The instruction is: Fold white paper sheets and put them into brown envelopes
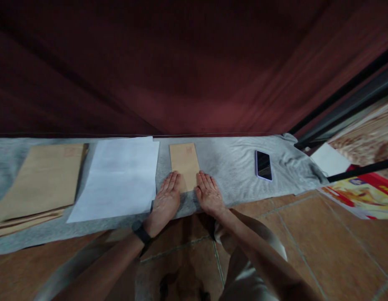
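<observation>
A small brown paper envelope with a faint reddish print near its far end lies flat on a grey cloth. My left hand rests palm down at its left edge, fingers stretched out. At the right edge, my right hand also lies flat with its fingers extended. Neither hand grips anything. Left of the envelope is a stack of white paper sheets. Further left sits a pile of larger brown envelopes.
A phone in a light purple case lies on the cloth to the right. Behind the cloth hangs a dark red curtain. Black metal bars and a red and yellow printed box are at the right, above the tiled floor.
</observation>
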Motion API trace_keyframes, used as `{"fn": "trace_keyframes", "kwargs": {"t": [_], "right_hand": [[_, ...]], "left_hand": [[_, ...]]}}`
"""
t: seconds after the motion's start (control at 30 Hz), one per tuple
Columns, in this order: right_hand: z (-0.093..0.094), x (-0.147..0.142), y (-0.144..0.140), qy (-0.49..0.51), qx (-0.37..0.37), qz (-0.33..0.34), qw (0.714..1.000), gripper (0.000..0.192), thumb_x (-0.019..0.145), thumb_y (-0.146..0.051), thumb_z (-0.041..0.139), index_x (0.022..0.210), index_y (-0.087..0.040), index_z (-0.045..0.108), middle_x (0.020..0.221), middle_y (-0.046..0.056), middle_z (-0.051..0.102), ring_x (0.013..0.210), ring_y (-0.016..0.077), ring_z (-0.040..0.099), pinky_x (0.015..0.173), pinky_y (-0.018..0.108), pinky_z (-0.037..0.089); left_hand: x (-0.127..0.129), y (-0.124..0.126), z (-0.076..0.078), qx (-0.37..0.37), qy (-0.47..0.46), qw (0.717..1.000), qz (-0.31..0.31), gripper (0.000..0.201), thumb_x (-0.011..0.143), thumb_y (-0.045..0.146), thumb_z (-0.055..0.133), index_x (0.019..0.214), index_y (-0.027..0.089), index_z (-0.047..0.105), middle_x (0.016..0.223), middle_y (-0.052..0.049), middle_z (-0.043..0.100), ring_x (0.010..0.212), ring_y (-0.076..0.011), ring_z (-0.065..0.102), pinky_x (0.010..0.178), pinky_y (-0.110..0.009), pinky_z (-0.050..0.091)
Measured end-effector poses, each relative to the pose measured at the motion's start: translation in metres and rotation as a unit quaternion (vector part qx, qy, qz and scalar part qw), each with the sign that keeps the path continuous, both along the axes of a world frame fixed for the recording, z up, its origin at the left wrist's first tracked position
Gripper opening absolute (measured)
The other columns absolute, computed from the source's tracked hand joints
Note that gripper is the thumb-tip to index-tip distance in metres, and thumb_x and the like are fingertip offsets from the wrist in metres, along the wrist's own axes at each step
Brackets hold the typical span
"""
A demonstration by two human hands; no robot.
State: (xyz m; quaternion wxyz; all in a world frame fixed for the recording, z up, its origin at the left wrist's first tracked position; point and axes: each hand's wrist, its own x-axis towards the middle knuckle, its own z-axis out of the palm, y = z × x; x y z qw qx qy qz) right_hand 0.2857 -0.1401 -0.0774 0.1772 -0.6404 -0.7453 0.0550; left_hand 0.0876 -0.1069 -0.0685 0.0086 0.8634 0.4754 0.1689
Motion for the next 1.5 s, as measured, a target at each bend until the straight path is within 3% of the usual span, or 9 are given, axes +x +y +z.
{"fn": "trace_keyframes", "kwargs": {"t": [0.17,0.3,0.43,0.63,0.83,1.03,1.3,1.5], "right_hand": [[0.002,-0.002,0.001,0.015,-0.017,-0.006,1.0,0.055,0.101,-0.024,0.038,0.155,-0.011,0.037,0.159,0.014,0.039,0.149,0.0269,0.032,0.123,0.048,0.024],[0.004,0.003,0.007,0.051,-0.019,-0.003,0.999,0.053,0.1,-0.023,0.037,0.152,-0.012,0.042,0.158,0.013,0.041,0.149,0.0265,0.033,0.123,0.05,0.025],[0.016,0.004,0.018,0.118,-0.004,-0.002,0.993,0.051,0.104,-0.031,0.03,0.151,-0.013,0.044,0.158,0.014,0.041,0.149,0.0255,0.032,0.124,0.052,0.025],[0.023,-0.021,0.028,0.21,-0.051,0.113,0.97,0.058,0.107,-0.047,0.024,0.158,-0.021,0.029,0.165,0.007,0.029,0.153,0.0172,0.024,0.125,0.042,0.026],[0.011,-0.033,0.026,0.148,-0.073,0.127,0.978,0.063,0.107,-0.05,0.018,0.16,-0.016,0.022,0.166,0.009,0.025,0.155,0.0163,0.017,0.128,0.041,0.018],[0.011,-0.032,0.026,0.084,-0.075,0.139,0.984,0.062,0.107,-0.048,0.014,0.161,-0.017,0.018,0.167,0.006,0.021,0.155,0.0157,0.014,0.128,0.04,0.016],[0.007,-0.027,0.025,0.012,-0.065,0.11,0.992,0.06,0.108,-0.044,0.016,0.16,-0.014,0.019,0.167,0.009,0.021,0.155,0.0173,0.015,0.127,0.043,0.014],[0.004,-0.017,0.025,-0.042,-0.033,0.074,0.996,0.057,0.108,-0.04,0.025,0.159,-0.016,0.026,0.165,0.009,0.026,0.154,0.0207,0.021,0.126,0.045,0.017]], "left_hand": [[0.019,-0.016,0.006,0.004,0.001,0.997,-0.08,0.06,0.093,0.013,0.038,0.153,0.01,0.035,0.158,-0.016,0.042,0.149,-0.0252,0.034,0.121,-0.045,0.034],[0.028,-0.033,0.004,-0.022,0.022,0.997,-0.073,0.063,0.1,0.04,0.042,0.151,0.004,0.036,0.159,-0.021,0.037,0.151,-0.0284,0.029,0.124,-0.047,0.029],[0.026,-0.036,0.004,-0.035,0.037,0.995,-0.081,0.071,0.1,0.049,0.041,0.154,0.005,0.03,0.162,-0.02,0.03,0.153,-0.0275,0.021,0.126,-0.046,0.022],[0.025,-0.035,0.006,-0.059,0.043,0.992,-0.101,0.074,0.098,0.05,0.047,0.152,0.002,0.033,0.156,-0.023,0.04,0.151,-0.0301,0.029,0.125,-0.047,0.02],[0.02,-0.037,0.005,-0.085,0.026,0.99,-0.107,0.073,0.096,0.05,0.051,0.151,0.004,0.037,0.155,-0.023,0.041,0.149,-0.0297,0.034,0.125,-0.046,0.021],[0.014,-0.041,0.005,-0.078,0.042,0.992,-0.094,0.078,0.096,0.056,0.05,0.15,0.002,0.037,0.155,-0.025,0.042,0.149,-0.0308,0.034,0.124,-0.045,0.021],[0.008,-0.042,0.0,-0.056,0.034,0.994,-0.085,0.091,0.095,0.067,0.04,0.152,-0.003,0.028,0.158,-0.028,0.032,0.153,-0.0308,0.021,0.126,-0.048,0.019],[0.004,-0.037,0.001,-0.031,0.052,0.996,-0.071,0.075,0.1,0.056,0.037,0.151,0.001,0.036,0.16,-0.023,0.034,0.153,-0.0294,0.023,0.126,-0.047,0.021]]}}
